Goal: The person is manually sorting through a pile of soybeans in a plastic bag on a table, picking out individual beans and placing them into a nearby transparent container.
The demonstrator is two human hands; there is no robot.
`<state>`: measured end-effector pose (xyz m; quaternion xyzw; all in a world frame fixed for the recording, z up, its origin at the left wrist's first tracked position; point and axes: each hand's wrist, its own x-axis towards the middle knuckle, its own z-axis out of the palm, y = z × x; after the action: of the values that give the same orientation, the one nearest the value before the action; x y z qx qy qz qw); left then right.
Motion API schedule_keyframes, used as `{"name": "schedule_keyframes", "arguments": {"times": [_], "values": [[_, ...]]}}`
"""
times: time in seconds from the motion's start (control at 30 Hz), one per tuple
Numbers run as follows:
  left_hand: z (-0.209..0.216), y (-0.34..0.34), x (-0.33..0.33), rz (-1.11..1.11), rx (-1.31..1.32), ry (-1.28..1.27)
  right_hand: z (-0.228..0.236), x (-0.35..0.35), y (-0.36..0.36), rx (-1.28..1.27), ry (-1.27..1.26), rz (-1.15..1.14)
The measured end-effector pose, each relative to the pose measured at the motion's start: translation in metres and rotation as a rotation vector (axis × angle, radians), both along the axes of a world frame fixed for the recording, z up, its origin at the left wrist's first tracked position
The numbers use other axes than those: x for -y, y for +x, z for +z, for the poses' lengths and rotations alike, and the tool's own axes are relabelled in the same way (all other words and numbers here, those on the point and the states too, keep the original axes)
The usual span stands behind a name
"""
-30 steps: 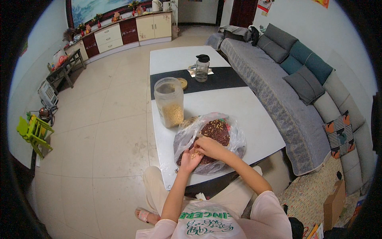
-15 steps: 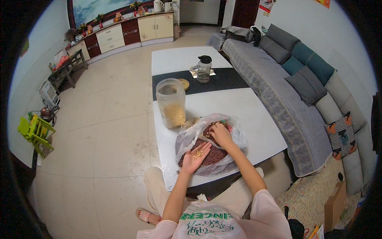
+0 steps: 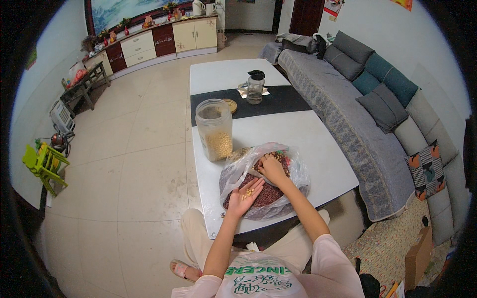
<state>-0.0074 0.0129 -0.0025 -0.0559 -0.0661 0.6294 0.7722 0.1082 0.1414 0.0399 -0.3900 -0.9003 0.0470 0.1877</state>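
In the head view, the left hand (image 3: 243,199) lies palm up, its grip wide, yellow beans (image 3: 248,192) loose on it. The right hand (image 3: 273,170) bends its fingers into the plastic bag (image 3: 299,175) of dark red beans (image 3: 270,195); whether its grip holds any, I cannot tell. The bag sits on the white counter (image 3: 323,154), beside a clear jar (image 3: 212,120).

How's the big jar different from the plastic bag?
The jar stands tall and upright; the plastic bag slumps low and crumpled. The jar holds yellow grains; the bag holds mostly dark red grains. Both are see-through, open and on the table.
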Motion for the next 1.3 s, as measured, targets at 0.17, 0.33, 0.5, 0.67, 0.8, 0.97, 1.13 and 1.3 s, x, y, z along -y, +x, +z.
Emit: {"name": "schedule_keyframes", "arguments": {"times": [0.17, 0.33, 0.5, 0.67, 0.8, 0.97, 1.13, 1.3], "values": [[0.006, 0.000, 0.001, -0.016, 0.065, -0.016, 0.006, 0.003, 0.003, -0.066, -0.064, 0.008], [0.004, 0.000, 0.002, -0.012, 0.063, -0.031, 0.003, 0.005, 0.009, -0.108, -0.099, 0.002], [0.005, 0.000, 0.002, -0.018, 0.051, -0.042, 0.005, 0.007, -0.002, -0.061, -0.051, -0.029], [0.005, 0.000, 0.001, -0.026, 0.073, -0.034, 0.002, 0.004, -0.006, -0.059, -0.009, -0.020], [0.002, 0.001, 0.000, -0.023, 0.072, -0.040, 0.012, 0.011, 0.001, -0.176, -0.113, -0.039], [-0.004, -0.002, -0.001, 0.015, -0.018, -0.047, 0.040, 0.044, 0.012, -0.357, -0.276, 0.147], [-0.014, -0.001, -0.001, -0.009, 0.142, 0.170, 0.038, 0.069, 0.010, -0.221, -0.019, 0.262], [0.002, 0.001, 0.001, -0.004, 0.041, -0.016, 0.048, 0.056, 0.017, -0.257, -0.033, 0.111]]}}
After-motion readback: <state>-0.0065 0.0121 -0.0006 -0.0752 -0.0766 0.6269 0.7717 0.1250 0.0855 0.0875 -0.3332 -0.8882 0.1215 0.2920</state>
